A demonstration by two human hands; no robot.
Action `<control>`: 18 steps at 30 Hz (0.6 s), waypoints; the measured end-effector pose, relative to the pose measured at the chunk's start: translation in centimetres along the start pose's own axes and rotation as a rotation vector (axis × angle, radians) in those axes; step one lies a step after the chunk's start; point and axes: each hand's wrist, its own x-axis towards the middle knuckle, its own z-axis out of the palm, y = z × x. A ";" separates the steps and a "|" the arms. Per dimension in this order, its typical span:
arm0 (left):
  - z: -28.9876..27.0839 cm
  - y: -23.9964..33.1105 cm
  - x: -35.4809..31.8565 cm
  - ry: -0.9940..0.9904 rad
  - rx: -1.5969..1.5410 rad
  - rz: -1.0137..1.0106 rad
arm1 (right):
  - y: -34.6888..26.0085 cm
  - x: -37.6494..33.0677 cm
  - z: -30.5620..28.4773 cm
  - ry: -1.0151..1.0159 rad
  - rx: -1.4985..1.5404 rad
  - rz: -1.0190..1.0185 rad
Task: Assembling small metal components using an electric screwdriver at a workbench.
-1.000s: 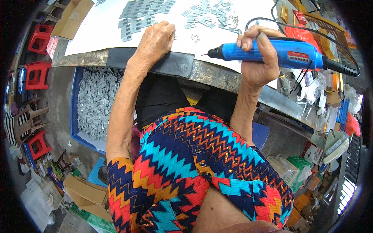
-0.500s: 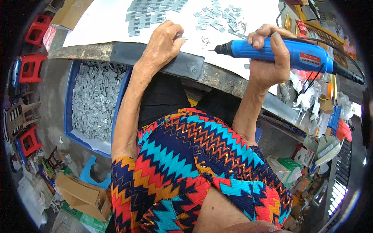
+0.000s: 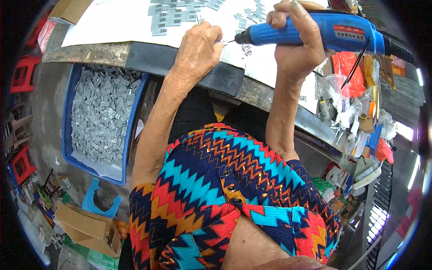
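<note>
Below-left of my left fingers, a blue bin (image 3: 133,121) holds loose grey pieces (image 3: 99,117), presumably for easy reach. Just beyond them, grey plates (image 3: 180,16) lie in rows on the worktop (image 3: 90,54). My left hand (image 3: 198,49) pinches a mostly hidden plate (image 3: 223,42), seemingly steadying it against the electric screwdriver (image 3: 330,33), around whose body my right hand's (image 3: 299,49) fingers wrap, likely for aim.
</note>
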 end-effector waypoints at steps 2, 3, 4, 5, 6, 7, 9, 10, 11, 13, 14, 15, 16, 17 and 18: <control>0.2 0.0 0.0 0.011 0.008 0.018 | 0.4 0.0 -0.1 0.059 -0.075 0.041; 0.2 0.0 0.1 0.013 0.006 0.012 | 0.4 0.0 0.2 0.056 -0.076 0.046; 0.1 0.0 0.1 0.015 0.009 0.015 | 0.4 0.0 0.5 0.047 -0.029 0.040; 0.0 0.1 0.1 0.017 0.013 0.018 | 0.4 0.0 0.7 0.039 0.018 0.033; 0.1 0.1 0.1 0.017 0.009 0.017 | 0.4 0.0 0.6 0.038 0.015 0.035; 0.1 0.1 0.2 0.013 0.017 0.021 | 0.5 0.1 0.4 0.041 -0.006 0.047; 0.2 0.0 0.2 0.010 0.027 0.022 | 0.7 0.1 0.3 0.042 -0.026 0.061; 0.2 -0.1 0.1 0.008 0.034 0.018 | 0.8 0.1 0.4 0.019 0.005 0.045; 0.2 -0.2 0.0 0.006 0.042 0.014 | 1.0 0.0 0.5 -0.004 0.036 0.030; 0.2 -0.1 -0.1 0.010 0.046 0.013 | 0.9 0.0 0.5 -0.005 0.040 0.034; 0.2 0.0 -0.1 0.013 0.051 0.011 | 1.0 0.0 0.5 -0.004 0.046 0.038; 0.2 0.0 0.0 0.014 0.048 0.013 | 0.9 0.1 0.5 -0.005 0.043 0.037; 0.3 0.0 0.1 0.015 0.046 0.016 | 0.8 0.2 0.5 -0.011 0.028 0.023; 0.4 0.1 0.2 0.016 0.043 0.019 | 0.7 0.3 0.5 -0.017 0.013 0.009; 0.4 0.1 0.1 0.018 0.045 0.016 | 0.8 0.4 0.4 -0.020 0.015 0.011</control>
